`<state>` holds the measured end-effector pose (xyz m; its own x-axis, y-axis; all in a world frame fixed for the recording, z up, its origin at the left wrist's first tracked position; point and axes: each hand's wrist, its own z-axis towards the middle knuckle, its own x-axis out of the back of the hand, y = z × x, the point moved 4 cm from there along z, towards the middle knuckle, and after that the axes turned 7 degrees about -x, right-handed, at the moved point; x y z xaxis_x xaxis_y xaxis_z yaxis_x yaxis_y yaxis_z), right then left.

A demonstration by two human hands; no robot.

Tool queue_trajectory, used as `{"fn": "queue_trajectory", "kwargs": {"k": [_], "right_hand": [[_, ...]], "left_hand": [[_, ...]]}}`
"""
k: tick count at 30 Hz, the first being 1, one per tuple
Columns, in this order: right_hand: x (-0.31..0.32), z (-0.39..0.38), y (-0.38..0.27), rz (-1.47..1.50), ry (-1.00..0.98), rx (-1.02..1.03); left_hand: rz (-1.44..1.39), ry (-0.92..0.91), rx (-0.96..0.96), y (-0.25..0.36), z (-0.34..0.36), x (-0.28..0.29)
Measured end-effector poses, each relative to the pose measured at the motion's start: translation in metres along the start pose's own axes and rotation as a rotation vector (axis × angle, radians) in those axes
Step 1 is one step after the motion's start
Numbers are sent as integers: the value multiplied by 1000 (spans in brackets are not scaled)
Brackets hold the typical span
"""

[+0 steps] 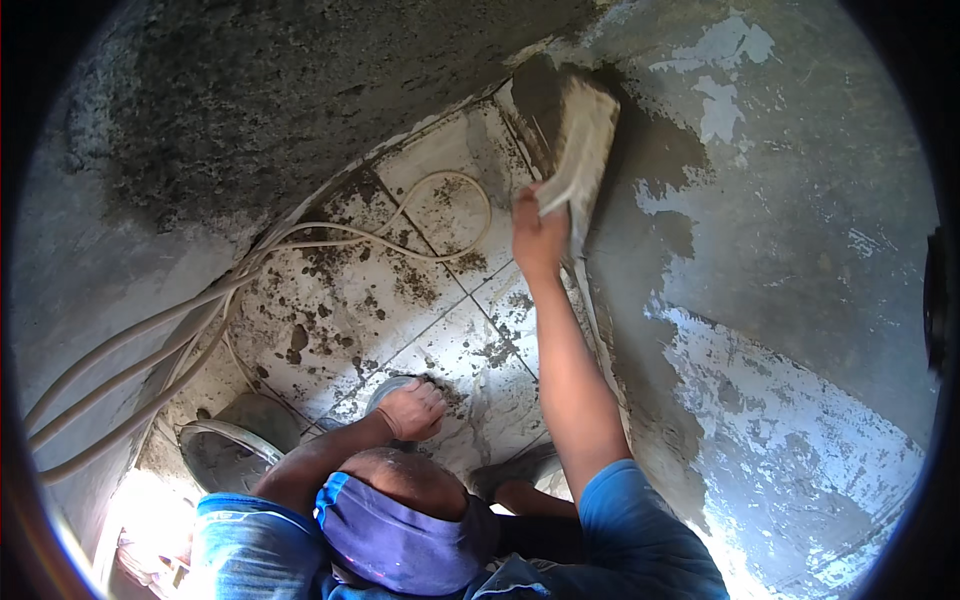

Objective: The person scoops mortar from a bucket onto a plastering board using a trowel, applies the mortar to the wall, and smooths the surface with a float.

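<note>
My right hand (pixel 540 235) is closed round the handle of a pale, mortar-stained plastering float (pixel 588 135). The float is tilted at the corner, near a dark, wet-looking band of cement (pixel 650 150) on the right wall. Whether its face touches the wall I cannot tell. Low over the tiled floor, my left hand (pixel 412 410) is closed with its knuckles up. A rounded grey edge (pixel 388 390) shows beside it; what the fingers hold is hidden.
Several pale hoses (pixel 150 365) run from the left and loop over the white floor tiles (pixel 400 330), which carry mortar crumbs. A bucket (pixel 225 430) stands left of my left arm. Rough dark render (pixel 300 110) covers part of the left wall. My bent knee (pixel 400 480) is below my left hand.
</note>
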<state>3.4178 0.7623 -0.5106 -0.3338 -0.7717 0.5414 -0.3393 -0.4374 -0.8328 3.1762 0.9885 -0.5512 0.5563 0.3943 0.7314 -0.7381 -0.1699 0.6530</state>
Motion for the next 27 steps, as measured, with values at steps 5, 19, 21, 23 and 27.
{"fn": "queue_trajectory", "kwargs": {"k": [5, 19, 21, 23, 27], "right_hand": [[-20, 23, -12, -52, 58, 87], [37, -4, 35, -830, -94, -240], [41, 3, 29, -804, -54, -222], [43, 3, 7, -754, 28, -148], [89, -3, -60, -494, 132, 29]], "left_hand": [[-11, 10, -11, 1, 3, -1], [-7, -16, -3, -1, 4, -1], [4, -9, -4, 0, 3, -2], [17, -9, 3, 0, -1, 0], [12, -29, 9, 0, -1, -1]]}}
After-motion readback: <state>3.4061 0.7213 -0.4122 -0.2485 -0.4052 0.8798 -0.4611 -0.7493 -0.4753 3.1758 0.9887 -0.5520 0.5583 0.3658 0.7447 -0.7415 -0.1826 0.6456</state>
